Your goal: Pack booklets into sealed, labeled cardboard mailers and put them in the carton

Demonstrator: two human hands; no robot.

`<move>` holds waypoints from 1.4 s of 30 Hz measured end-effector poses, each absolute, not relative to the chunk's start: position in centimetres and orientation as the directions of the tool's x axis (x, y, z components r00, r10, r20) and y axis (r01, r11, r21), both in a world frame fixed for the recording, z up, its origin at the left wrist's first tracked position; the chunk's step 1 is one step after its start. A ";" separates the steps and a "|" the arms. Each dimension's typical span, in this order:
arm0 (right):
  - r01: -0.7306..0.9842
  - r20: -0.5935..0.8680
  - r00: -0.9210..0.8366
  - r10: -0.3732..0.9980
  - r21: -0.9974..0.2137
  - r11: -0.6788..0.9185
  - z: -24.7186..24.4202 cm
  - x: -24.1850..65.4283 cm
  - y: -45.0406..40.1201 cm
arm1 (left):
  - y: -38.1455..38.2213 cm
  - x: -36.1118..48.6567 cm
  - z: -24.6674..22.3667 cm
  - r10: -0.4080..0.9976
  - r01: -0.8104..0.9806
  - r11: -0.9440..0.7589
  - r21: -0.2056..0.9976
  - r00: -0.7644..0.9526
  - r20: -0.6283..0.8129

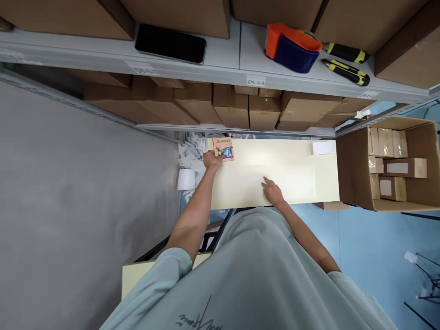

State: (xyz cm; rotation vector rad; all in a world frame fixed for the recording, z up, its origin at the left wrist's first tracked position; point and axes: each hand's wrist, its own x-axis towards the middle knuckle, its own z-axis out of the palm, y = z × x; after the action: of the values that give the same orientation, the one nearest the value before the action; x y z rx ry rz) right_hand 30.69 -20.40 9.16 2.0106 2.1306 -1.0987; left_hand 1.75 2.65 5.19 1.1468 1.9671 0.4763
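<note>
My left hand (212,160) is at the left end of a cream tabletop (240,201), closed on the lower left part of a small pink booklet or packet (220,143) with a colourful picture on its front. My right hand (273,192) rests near the front edge of the table, its fingers stretched out and holding nothing. Under and beside its fingertips lies a pale, thin sheet (295,181), almost the colour of the table; its material is hard to make out. A small white card or label stack (322,147) sits at the far right corner.
A shelf (223,66) crosses above, bearing a phone (171,43), an orange-and-blue tape dispenser (294,50) and two utility knives (345,71). Small cartons fill part of an open cardboard box (354,169) on the right. Paper scraps (192,153) and a white roll (186,179) are left.
</note>
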 end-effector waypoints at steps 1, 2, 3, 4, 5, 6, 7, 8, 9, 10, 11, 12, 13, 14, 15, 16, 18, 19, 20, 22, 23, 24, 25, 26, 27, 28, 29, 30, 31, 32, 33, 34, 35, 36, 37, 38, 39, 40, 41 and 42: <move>0.860 -0.454 -0.153 0.878 -0.499 -0.109 8.8 31.2 -20.8 | 2.7 2.4 5.4 0.849 0.545 0.522 0.656 -0.263 -0.458; 0.829 -0.449 -0.129 0.884 -0.538 -0.152 8.4 31.6 -21.1 | 2.7 3.3 5.6 0.846 0.537 0.527 0.659 -0.255 -0.469; 0.787 -0.442 -0.100 0.891 -0.583 -0.201 8.0 32.1 -21.3 | 2.4 4.5 5.7 0.844 0.534 0.528 0.661 -0.242 -0.479; 0.730 -0.434 -0.063 0.899 -0.634 -0.255 7.5 32.5 -21.5 | 1.9 6.0 5.9 0.848 0.521 0.518 0.679 -0.208 -0.488; 0.657 -0.428 -0.014 0.904 -0.685 -0.314 7.0 33.1 -21.7 | 1.0 7.5 6.1 0.854 0.492 0.504 0.710 -0.160 -0.495; 0.559 -0.426 0.053 0.903 -0.737 -0.380 6.5 33.7 -21.7 | -0.1 9.2 6.4 0.859 0.441 0.490 0.752 -0.098 -0.502; 0.442 -0.436 0.134 0.890 -0.778 -0.447 6.0 34.4 -21.8 | -1.4 10.9 6.7 0.860 0.368 0.482 0.796 -0.025 -0.509; 0.318 -0.460 0.218 0.861 -0.800 -0.508 5.6 35.2 -21.9 | -3.0 12.7 7.1 0.854 0.275 0.484 0.831 0.057 -0.517; 0.211 -0.489 0.291 0.822 -0.805 -0.554 5.2 36.2 -22.0 | -4.7 14.5 7.6 0.838 0.175 0.502 0.847 0.142 -0.526; 0.128 -0.518 0.351 0.780 -0.799 -0.588 4.9 37.2 -22.2 | -6.5 16.4 8.0 0.810 0.085 0.538 0.839 0.224 -0.542; 0.073 -0.540 0.394 0.744 -0.788 -0.611 4.7 38.4 -22.5 | -8.2 18.2 8.4 0.769 0.020 0.587 0.809 0.297 -0.566; 0.045 -0.552 0.422 0.719 -0.779 -0.625 4.6 39.6 -22.9 | -10.0 20.1 8.8 0.720 -0.022 0.644 0.765 0.357 -0.595; 0.030 -0.558 0.440 0.703 -0.774 -0.633 4.7 40.9 -23.4 | -11.6 22.0 9.0 0.666 -0.041 0.697 0.716 0.406 -0.625; 0.009 -0.563 0.457 0.689 -0.772 -0.636 4.8 42.2 -23.9 | -13.0 23.9 9.0 0.614 -0.037 0.741 0.671 0.442 -0.654; -0.008 -0.566 0.469 0.678 -0.771 -0.637 5.1 43.6 -24.5 | -14.3 25.7 8.9 0.570 -0.015 0.771 0.637 0.463 -0.679; -0.020 -0.568 0.478 0.670 -0.769 -0.638 5.3 45.0 -25.0 | -15.5 27.4 8.6 0.535 0.016 0.789 0.614 0.473 -0.700; -0.028 -0.574 0.490 0.656 -0.763 -0.646 5.9 47.9 -26.0 | -17.1 30.3 7.8 0.498 0.080 0.799 0.596 0.467 -0.730; -0.023 -0.578 0.492 0.651 -0.756 -0.654 6.1 49.2 -26.4 | -17.7 31.5 7.3 0.492 0.108 0.797 0.594 0.455 -0.742; -0.014 -0.584 0.490 0.648 -0.748 -0.664 6.2 50.5 -26.7 | -18.1 32.6 6.8 0.491 0.131 0.793 0.594 0.439 -0.753; 0.017 -0.601 0.474 0.643 -0.724 -0.689 6.4 52.8 -27.1 | -18.4 34.2 5.9 0.500 0.180 0.778 0.602 0.401 -0.767; 0.039 -0.612 0.462 0.642 -0.709 -0.704 6.5 53.8 -27.3 | -18.4 34.8 5.6 0.510 0.209 0.765 0.608 0.380 -0.772; 0.065 -0.623 0.449 0.641 -0.692 -0.719 6.5 54.7 -27.3 | -18.4 35.3 5.3 0.521 0.243 0.749 0.616 0.359 -0.775; 0.096 -0.633 0.436 0.640 -0.674 -0.732 6.6 55.5 -27.4 | -18.3 35.7 5.2 0.533 0.280 0.730 0.623 0.338 -0.776; 0.129 -0.641 0.426 0.638 -0.655 -0.744 6.7 56.1 -27.4 | -18.1 36.1 5.2 0.545 0.323 0.707 0.629 0.319 -0.776; 0.165 -0.647 0.421 0.636 -0.635 -0.755 6.9 56.8 -27.4 | -18.0 36.4 5.2 0.558 0.369 0.681 0.633 0.299 -0.774; 0.201 -0.651 0.421 0.632 -0.612 -0.765 7.0 57.4 -27.3 | -17.9 36.7 5.3 0.572 0.418 0.651 0.633 0.278 -0.772; 0.235 -0.652 0.428 0.626 -0.588 -0.774 7.2 57.9 -27.2 | -17.9 37.1 5.4 0.586 0.467 0.620 0.630 0.258 -0.768; 0.266 -0.651 0.440 0.619 -0.564 -0.782 7.5 58.4 -27.0 | -17.9 37.4 5.5 0.601 0.515 0.588 0.623 0.237 -0.763; 0.290 -0.647 0.456 0.611 -0.541 -0.789 7.7 58.8 -26.8 | -18.0 37.8 5.7 0.615 0.559 0.558 0.613 0.216 -0.758; 0.317 -0.641 0.473 0.604 -0.516 -0.796 7.9 59.2 -26.5 | -18.0 38.2 5.8 0.628 0.598 0.532 0.600 0.197 -0.753; 0.350 -0.633 0.490 0.599 -0.487 -0.800 8.0 59.5 -26.1 | -18.1 38.6 5.9 0.637 0.632 0.509 0.585 0.181 -0.750; 0.390 -0.624 0.503 0.598 -0.453 -0.801 8.2 59.7 -25.7 | -18.2 39.0 6.0 0.643 0.660 0.491 0.569 0.166 -0.748; 0.438 -0.617 0.510 0.600 -0.414 -0.798 8.3 59.7 -25.3 | -18.2 39.4 6.1 0.646 0.683 0.478 0.553 0.153 -0.748; 0.490 -0.611 0.508 0.607 -0.375 -0.787 8.3 59.7 -24.8 | -18.2 39.7 6.1 0.648 0.702 0.468 0.536 0.141 -0.749; 0.539 -0.609 0.499 0.617 -0.339 -0.771 8.3 59.5 -24.4 | -18.1 39.9 6.2 0.648 0.719 0.461 0.520 0.128 -0.751; 0.579 -0.610 0.485 0.626 -0.313 -0.753 8.3 59.3 -24.0 | -18.1 40.1 6.2 0.647 0.735 0.455 0.503 0.116 -0.754; 0.605 -0.614 0.470 0.634 -0.298 -0.738 8.3 59.1 -23.6 | -18.0 40.2 6.2 0.645 0.749 0.452 0.485 0.102 -0.758; 0.622 -0.618 0.457 0.639 -0.291 -0.727 8.3 58.9 -23.4 | -18.0 40.3 6.3 0.643 0.762 0.449 0.467 0.088 -0.761; 0.629 -0.621 0.449 0.642 -0.291 -0.721 8.3 58.7 -23.2 | -18.0 40.4 6.3 0.642 0.773 0.447 0.450 0.073 -0.763; 0.627 -0.621 0.446 0.645 -0.297 -0.720 8.3 58.6 -23.1 | -18.0 40.4 6.4 0.644 0.783 0.445 0.435 0.058 -0.763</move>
State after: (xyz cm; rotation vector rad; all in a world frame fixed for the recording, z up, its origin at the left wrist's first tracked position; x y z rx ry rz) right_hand 58.58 -23.09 8.31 2.6911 1.1839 -1.1724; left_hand 40.43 -18.03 6.40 1.2596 1.6466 -0.1659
